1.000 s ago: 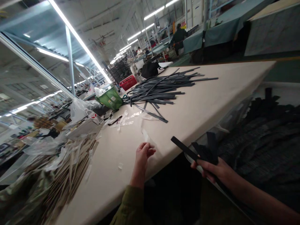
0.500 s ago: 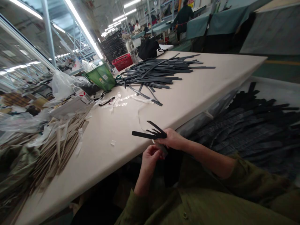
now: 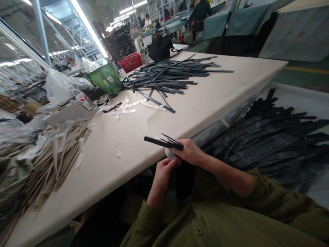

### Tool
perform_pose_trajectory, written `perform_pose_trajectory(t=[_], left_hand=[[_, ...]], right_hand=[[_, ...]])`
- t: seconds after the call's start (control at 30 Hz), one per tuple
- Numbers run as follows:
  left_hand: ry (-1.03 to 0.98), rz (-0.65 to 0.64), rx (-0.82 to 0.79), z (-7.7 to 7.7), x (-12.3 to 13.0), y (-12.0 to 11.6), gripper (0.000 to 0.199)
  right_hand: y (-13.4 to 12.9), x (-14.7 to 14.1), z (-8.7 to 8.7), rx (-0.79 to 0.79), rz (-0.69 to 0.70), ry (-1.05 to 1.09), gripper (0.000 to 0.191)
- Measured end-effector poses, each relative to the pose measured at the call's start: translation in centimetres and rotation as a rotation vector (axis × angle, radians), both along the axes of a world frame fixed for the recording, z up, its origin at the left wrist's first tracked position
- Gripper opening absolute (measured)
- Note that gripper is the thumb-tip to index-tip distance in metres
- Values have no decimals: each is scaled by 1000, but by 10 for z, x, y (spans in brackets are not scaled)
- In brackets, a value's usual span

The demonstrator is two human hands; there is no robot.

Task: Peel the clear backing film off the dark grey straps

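My right hand (image 3: pixel 190 151) is closed around several black strips (image 3: pixel 160 141), whose ends fan out to the left over the table's front edge. Just below it, my left hand (image 3: pixel 166 167) pinches with thumb and fingers together. What lies in that pinch is too small to make out. A pale rounded thing (image 3: pixel 169 153) shows between the two hands, partly hidden by the strips and fingers. Farther back on the table (image 3: pixel 123 137) lies a loose pile of dark grey strips (image 3: pixel 167 73).
Brown strips (image 3: pixel 59 154) and clear plastic bags (image 3: pixel 60 89) cover the table's left end. A green basket (image 3: pixel 106 79), a red basket (image 3: pixel 130 61) and a black bag (image 3: pixel 160 48) stand behind the pile. Many black strips (image 3: pixel 257 140) fill a lined container at right. A person (image 3: pixel 200 17) is far off.
The strips in my right hand have drawn closer together and tilted. My left hand has shifted slightly up against the right hand. The view has turned a little, moving the scene left.
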State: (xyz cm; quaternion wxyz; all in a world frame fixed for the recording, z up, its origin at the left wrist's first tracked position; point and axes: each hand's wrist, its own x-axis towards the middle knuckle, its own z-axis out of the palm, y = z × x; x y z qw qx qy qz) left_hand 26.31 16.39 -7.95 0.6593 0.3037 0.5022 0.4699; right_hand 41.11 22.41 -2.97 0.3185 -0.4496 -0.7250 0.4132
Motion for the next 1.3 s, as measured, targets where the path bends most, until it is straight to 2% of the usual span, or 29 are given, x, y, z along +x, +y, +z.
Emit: perform_pose_trajectory(t=[0.13,0.2,0.33,0.47,0.57,0.7,0.87,1.0,1.1,1.2,1.3], left_hand=[[-199,159,-74,7,3,5,38],[-306,227,-88,11,5,9,38],[-530,371,-187,21,6,14,26],[-599,435,-281,34,8,16,12],[-596,437,-289,41,12,16,14],[-588,401,-251,44,15,14,14],[-589,375,-204,34,19,10,16],[-566,340,-132,22,31,6,27],[-522,376,-83,18,30,10,30],[-490,456,-50,18,18,20,32],[-460,441,-77,18,17,19,36]], right_hand=[[-19,31,12,-28,-92,70,35],[-34,51,14,-29,-99,63,34],[-69,81,8,45,-84,-75,30],[-90,90,-2,155,-95,-189,23],[-91,84,-5,163,-71,-205,15],[-84,76,-6,137,-70,-260,20],[-75,63,-11,110,-95,-297,24],[-65,52,-14,93,-92,-254,31],[-62,62,-11,42,-35,-205,32],[-69,88,-9,-80,29,-218,35],[-79,102,-9,-173,-27,-223,40]])
